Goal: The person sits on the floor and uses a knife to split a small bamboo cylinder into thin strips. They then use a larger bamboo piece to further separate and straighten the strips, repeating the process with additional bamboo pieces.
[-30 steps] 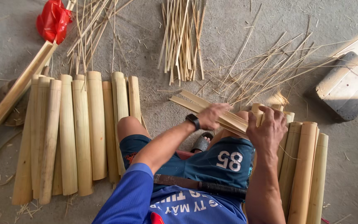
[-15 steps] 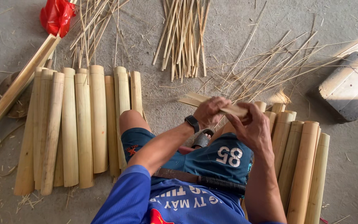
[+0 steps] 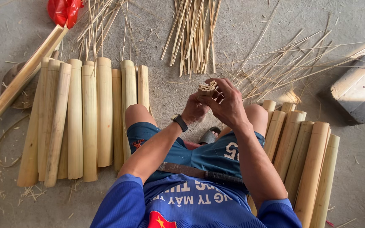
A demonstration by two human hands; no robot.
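Both hands had come together above the knees since a moment earlier. The left hand point(image 3: 194, 110) and right hand point(image 3: 229, 103) closed around a small bundle of bamboo strips point(image 3: 208, 88), now held end-up toward the head camera instead of lying flat across the lap. It looked as if the ends were being evened. Split bamboo halves lay in a row at the left point(image 3: 89, 118) and another at the right point(image 3: 305, 156). Farther out, thin slivers point(image 3: 195, 33) were scattered on the concrete floor point(image 3: 275, 17), near a wooden block point(image 3: 360, 88) and a red bag point(image 3: 64, 10); its contents could not be seen.
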